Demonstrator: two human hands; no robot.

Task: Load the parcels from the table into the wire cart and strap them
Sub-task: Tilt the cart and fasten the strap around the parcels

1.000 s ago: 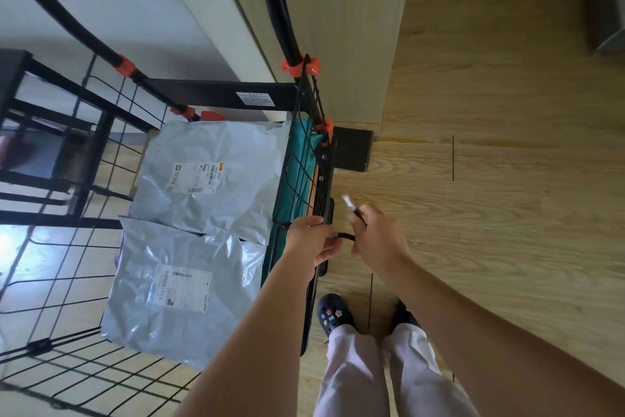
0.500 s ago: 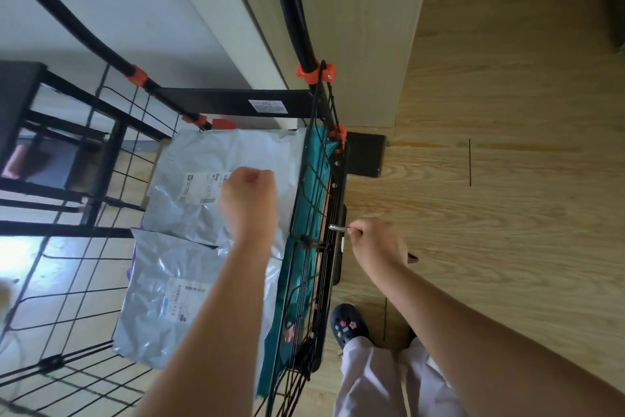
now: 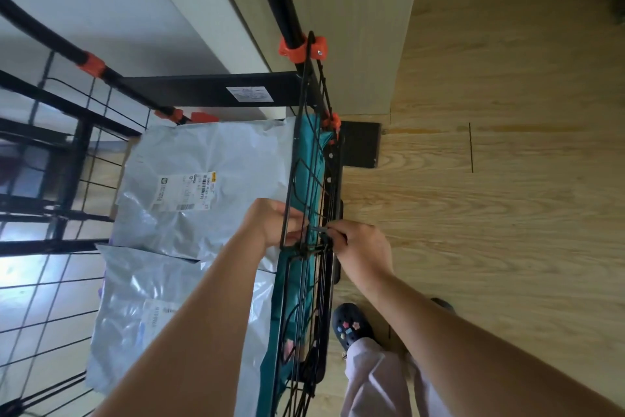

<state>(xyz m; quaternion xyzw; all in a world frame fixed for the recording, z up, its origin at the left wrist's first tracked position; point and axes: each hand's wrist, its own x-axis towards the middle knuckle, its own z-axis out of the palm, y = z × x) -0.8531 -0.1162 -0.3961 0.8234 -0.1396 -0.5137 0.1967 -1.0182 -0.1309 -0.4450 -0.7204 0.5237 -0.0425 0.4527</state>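
Note:
I look down into the black wire cart [image 3: 203, 92]. Two grey plastic parcels lie in it, one at the far end [image 3: 209, 159] and one nearer me [image 3: 152, 308]. A teal parcel [image 3: 306, 173] stands on edge against the cart's right wire wall. A black strap [image 3: 309, 252] is wound on that wall at mid-length. My left hand [image 3: 270, 223] is inside the cart, its fingers curled at the wire where the strap passes. My right hand [image 3: 363, 251] is outside the wall and pinches the strap's small metal end.
A pale wooden panel [image 3: 355, 10] rises just beyond the cart. To the right lies wooden floor [image 3: 490, 213]. My dark shoe [image 3: 351, 325] stands close to the cart's right side. A black frame [image 3: 50, 180] stands left of the cart.
My left hand moved from above the parcels to the right wire wall. My right hand came in against the wall from outside, so both hands now meet at the strap.

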